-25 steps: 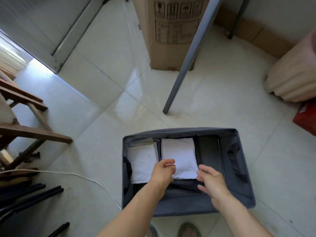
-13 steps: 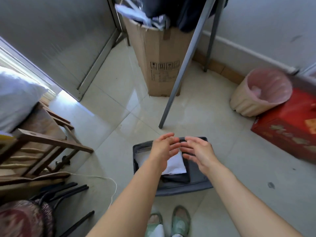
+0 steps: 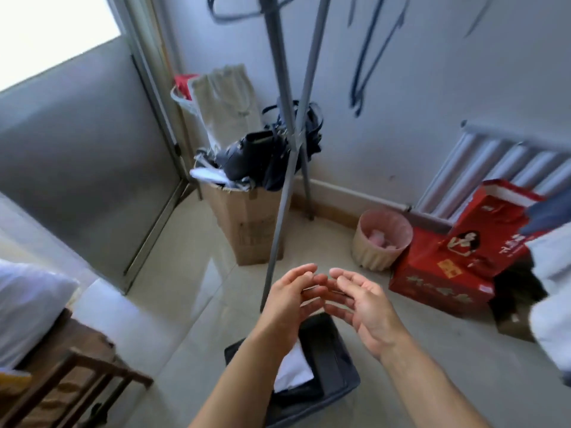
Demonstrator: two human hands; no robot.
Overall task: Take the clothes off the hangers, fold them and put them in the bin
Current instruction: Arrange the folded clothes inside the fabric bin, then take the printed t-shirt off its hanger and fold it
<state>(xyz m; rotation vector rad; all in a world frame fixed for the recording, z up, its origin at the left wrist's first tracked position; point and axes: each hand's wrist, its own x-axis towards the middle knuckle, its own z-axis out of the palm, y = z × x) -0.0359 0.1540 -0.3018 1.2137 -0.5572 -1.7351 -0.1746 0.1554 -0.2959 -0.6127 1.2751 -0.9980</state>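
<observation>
Head view shows my left hand (image 3: 289, 299) and right hand (image 3: 363, 307) up over the bin (image 3: 338, 387), fingers loose, holding nothing, white cloth (image 3: 293, 370) inside.

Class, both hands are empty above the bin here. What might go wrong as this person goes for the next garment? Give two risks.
1. The bin sits on the floor beneath the left hand and right hand; a step forward might kick it and upset the folded white cloth inside.
2. The rack's slanted leg stands just beyond the hands; a hasty reach might knock it.
</observation>
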